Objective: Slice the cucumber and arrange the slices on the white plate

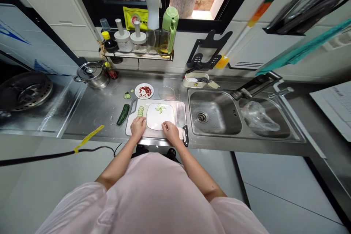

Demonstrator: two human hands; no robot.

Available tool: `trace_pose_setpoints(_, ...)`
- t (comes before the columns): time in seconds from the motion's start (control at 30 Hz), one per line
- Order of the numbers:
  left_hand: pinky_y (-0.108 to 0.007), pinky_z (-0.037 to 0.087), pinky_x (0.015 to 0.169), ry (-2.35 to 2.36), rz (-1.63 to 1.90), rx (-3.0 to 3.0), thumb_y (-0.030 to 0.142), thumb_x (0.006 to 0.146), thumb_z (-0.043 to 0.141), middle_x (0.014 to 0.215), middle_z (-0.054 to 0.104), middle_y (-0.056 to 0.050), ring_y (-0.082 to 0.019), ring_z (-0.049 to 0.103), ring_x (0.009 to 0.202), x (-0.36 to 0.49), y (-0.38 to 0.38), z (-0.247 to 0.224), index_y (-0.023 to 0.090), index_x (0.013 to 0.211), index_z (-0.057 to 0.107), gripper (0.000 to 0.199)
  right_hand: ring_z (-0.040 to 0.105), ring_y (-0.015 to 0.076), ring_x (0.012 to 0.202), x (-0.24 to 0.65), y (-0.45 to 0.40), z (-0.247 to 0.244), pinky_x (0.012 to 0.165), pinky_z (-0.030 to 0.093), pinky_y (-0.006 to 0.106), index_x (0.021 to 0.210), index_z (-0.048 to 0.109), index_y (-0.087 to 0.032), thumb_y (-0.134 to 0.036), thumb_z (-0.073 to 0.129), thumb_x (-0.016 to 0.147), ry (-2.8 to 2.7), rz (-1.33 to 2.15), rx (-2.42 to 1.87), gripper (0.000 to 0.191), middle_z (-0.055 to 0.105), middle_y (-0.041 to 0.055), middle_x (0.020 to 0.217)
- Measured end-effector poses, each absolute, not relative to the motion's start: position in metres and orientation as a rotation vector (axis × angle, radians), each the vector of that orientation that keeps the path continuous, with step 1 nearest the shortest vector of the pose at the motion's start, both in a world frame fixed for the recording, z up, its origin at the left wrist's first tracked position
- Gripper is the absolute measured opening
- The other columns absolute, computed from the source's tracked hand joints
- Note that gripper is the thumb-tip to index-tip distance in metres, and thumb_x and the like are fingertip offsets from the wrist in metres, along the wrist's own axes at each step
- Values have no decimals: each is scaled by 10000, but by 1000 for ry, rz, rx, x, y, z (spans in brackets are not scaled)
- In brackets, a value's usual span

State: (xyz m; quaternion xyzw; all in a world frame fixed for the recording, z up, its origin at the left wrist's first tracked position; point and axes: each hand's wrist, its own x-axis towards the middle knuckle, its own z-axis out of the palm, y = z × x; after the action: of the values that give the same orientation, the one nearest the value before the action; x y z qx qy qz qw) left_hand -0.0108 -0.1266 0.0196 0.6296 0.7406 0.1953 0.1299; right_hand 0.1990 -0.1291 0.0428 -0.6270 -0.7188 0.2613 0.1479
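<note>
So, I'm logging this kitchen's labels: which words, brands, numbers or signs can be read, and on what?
None reads clearly.
Yellow packet: dark print and a red emblem, too small to read.
Red bottle: label too small.
Sheet at right: faint print, too blurred.
Left panel: blue marks, no legible word.
Cable tag: any print is too small.

Has the left hand (138,128) at the cucumber slices (140,111) on the cutting board (134,116), the right hand (170,132) at the near corner of the white plate (159,121).
</note>
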Motion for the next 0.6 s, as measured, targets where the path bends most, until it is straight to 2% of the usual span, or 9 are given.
trace_pose_setpoints(0.17, -305, 400, 836, 2235, 543, 1756, 205, 850, 428, 1072, 645, -58, -208, 563, 987, -21, -129, 18, 239, 1072, 639, 309, 565, 149, 780, 207, -133, 42, 633, 334, 229, 951, 621, -232, -335, 403, 926, -2029, 745, -1835, 242, 641, 16, 866)
trace_pose_setpoints(0.33, -358, 362, 838, 2403, 511, 1604, 290, 840, 461, 990, 656, -74, -244, 562, 968, -30, -129, 20, 229, 1093, 596, 293, 566, 153, 758, 211, -135, 40, 645, 344, 232, 939, 623, -230, -341, 405, 922, -1995, 742, -1839, 245, 640, 16, 839)
trace_pose_setpoints(0.6, -432, 309, 882, 2497, 363, 1479, 447, 796, 527, 1020, 629, -107, -289, 533, 1003, -31, -123, 24, 214, 962, 615, 300, 575, 160, 765, 209, -132, 37, 659, 355, 237, 953, 628, -229, -350, 401, 921, -2000, 737, -1841, 259, 646, 24, 843)
